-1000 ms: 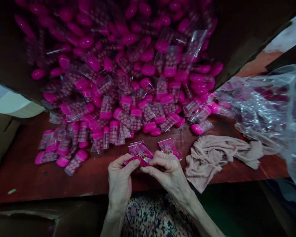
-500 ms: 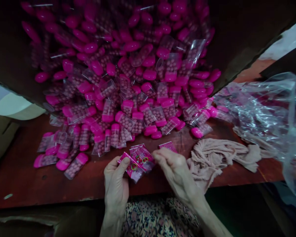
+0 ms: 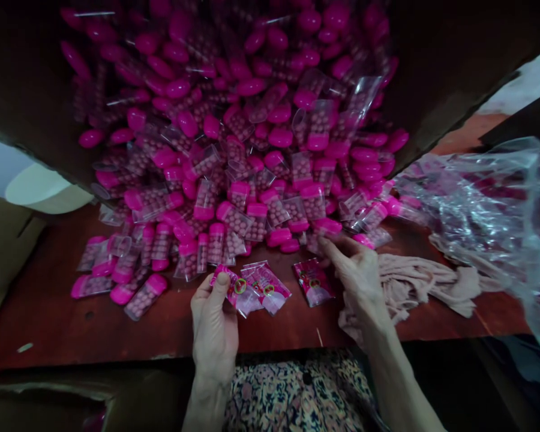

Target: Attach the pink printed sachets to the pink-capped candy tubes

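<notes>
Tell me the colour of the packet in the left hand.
The packet is mainly pink, with a yellow-green ring; the head view shows it best.

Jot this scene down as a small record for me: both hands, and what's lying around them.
Left hand: pinching a pink packet between thumb and fingers
Right hand: at the pile's near edge; contact unclear
Pile: clear, pink-capped containers of small balls
Other packets: lying on the reddish table, between the hands
Cloth: crumpled, partly behind the right arm
Clear plastic: crinkled, far right
</notes>
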`<act>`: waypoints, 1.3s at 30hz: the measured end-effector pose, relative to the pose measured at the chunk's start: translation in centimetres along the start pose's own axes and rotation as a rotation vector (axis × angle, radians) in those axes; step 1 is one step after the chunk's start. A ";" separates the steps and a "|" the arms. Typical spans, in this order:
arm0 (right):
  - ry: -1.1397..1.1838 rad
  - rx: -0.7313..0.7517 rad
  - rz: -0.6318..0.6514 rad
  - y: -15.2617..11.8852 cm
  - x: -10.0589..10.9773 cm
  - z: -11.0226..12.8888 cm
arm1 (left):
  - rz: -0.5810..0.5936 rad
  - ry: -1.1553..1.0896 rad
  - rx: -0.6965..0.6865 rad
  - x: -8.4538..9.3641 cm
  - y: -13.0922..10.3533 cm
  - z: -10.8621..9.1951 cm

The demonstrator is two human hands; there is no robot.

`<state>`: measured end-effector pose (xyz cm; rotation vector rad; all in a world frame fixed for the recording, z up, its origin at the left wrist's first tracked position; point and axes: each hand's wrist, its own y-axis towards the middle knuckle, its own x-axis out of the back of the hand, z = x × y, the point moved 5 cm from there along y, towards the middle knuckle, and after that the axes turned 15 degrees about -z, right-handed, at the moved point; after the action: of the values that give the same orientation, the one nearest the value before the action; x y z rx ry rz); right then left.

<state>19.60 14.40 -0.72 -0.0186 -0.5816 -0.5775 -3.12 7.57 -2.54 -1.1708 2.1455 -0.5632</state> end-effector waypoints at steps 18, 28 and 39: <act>0.495 -0.402 0.730 -11.4 -0.4 3.1 | 0.004 -0.044 -0.055 -1.2 -0.4 0.3; 0.652 -0.451 0.774 -11.1 -0.2 3.1 | -0.029 -0.039 -0.034 -1.7 -0.9 0.9; 0.371 0.035 0.316 -10.7 0.7 1.8 | 0.118 -0.054 0.039 -1.9 -1.5 1.7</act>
<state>13.61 5.28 -0.38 0.0287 -0.2193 -0.2527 -0.25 8.31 -2.25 -1.0195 2.1318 -0.5127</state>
